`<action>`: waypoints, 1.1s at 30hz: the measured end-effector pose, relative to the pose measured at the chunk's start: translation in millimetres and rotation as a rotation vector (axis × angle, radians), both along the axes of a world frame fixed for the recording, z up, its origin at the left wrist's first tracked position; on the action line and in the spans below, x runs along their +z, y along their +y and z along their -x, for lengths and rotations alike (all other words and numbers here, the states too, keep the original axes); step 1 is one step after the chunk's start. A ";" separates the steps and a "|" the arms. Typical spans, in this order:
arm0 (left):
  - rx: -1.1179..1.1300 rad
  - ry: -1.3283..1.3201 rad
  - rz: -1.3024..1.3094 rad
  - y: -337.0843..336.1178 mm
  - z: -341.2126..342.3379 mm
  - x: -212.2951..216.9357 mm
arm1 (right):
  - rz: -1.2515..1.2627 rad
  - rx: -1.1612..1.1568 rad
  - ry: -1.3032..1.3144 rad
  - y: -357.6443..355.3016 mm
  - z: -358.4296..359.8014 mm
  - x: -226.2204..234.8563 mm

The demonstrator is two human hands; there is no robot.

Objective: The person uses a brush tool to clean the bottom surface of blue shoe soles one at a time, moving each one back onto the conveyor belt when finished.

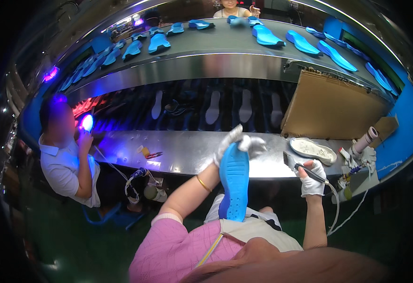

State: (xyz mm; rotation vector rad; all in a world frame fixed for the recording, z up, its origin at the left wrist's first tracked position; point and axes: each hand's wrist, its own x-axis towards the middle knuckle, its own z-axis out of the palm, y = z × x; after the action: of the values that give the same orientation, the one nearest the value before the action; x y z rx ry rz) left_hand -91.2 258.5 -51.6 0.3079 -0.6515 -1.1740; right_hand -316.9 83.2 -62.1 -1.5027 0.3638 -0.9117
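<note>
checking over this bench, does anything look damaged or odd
The white shoe sole on the metal bench, near the right hand, looks blotchy, unlike the blue shoe sole in the left hand; dirt or damage, I can't tell.

Patchy light, dark curved rim
White glare sits near the front edge of the counter (275, 166), violet light tints its left end; the floor (98, 250) is dim, the left hand (226, 142) slightly blurred.

Co-worker (67, 172), 1: face blurred. Far person (231, 12), 1: cut by top edge. Left hand (231, 137), 1: partly behind blue sole (235, 181).
</note>
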 end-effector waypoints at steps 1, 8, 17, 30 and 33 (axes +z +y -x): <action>-0.012 0.111 -0.066 8.3 10.5 -12.4 | 0.041 -0.001 0.023 -0.8 -0.5 2.6; -0.173 0.440 -0.262 25.8 39.3 -45.2 | -0.069 0.229 0.141 26.5 -20.7 19.5; 0.139 0.396 -0.208 -35.2 71.4 -56.6 | 0.146 0.016 0.009 37.7 -62.4 13.5; 0.271 0.273 -0.398 -33.8 61.1 -52.9 | 0.130 0.203 0.026 53.5 -50.2 4.2; 0.226 0.239 -0.423 -29.2 58.4 -50.6 | 0.038 0.289 0.099 56.6 -43.1 2.1</action>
State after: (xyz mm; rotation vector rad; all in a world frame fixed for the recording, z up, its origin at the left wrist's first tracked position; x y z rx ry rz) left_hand -149.6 229.3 -102.2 0.5727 -0.1487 -1.1017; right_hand -273.9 139.8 -60.0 -1.5899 0.1943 -0.6206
